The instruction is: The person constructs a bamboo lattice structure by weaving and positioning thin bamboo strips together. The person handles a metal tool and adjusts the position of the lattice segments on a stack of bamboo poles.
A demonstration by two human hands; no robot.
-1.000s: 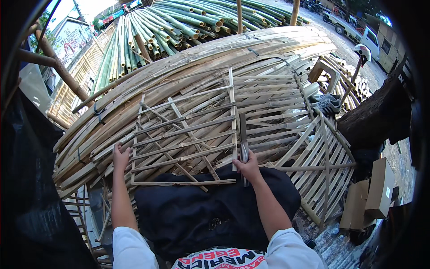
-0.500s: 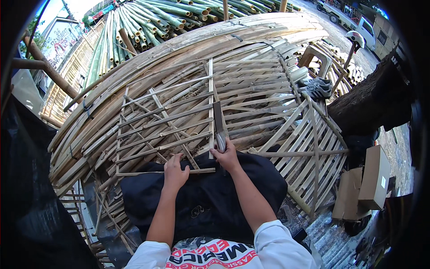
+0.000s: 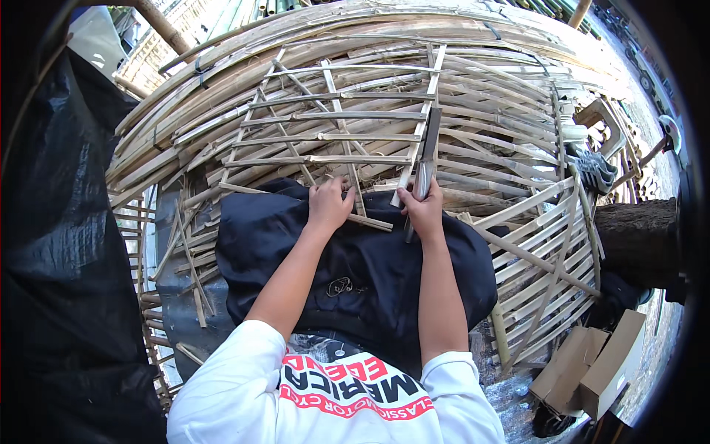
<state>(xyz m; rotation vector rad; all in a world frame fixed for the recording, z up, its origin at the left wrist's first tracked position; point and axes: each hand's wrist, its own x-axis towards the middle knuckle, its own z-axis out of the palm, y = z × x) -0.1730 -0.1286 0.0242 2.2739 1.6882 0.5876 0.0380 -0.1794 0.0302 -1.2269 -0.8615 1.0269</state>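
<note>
Bamboo lattice point(image 3: 340, 138) spans the frame's upper centre, where the flat-bladed tool point(image 3: 432, 133) clasped by the right hand point(image 3: 420, 200) could, by slipping, nick it; whether the left hand point(image 3: 330, 203) grips anything is unclear.

My right hand point(image 3: 422, 203) grips long grey metal blade point(image 3: 431, 137) with silvery handle point(image 3: 423, 177), beside right upright point(image 3: 421, 122) of pale bamboo-slat lattice point(image 3: 344, 138). My left hand point(image 3: 330, 203) at lattice's near slat point(image 3: 373, 222), over black cloth point(image 3: 355, 266). Split tan bamboo strips point(image 3: 244, 59) heaped far.
</note>
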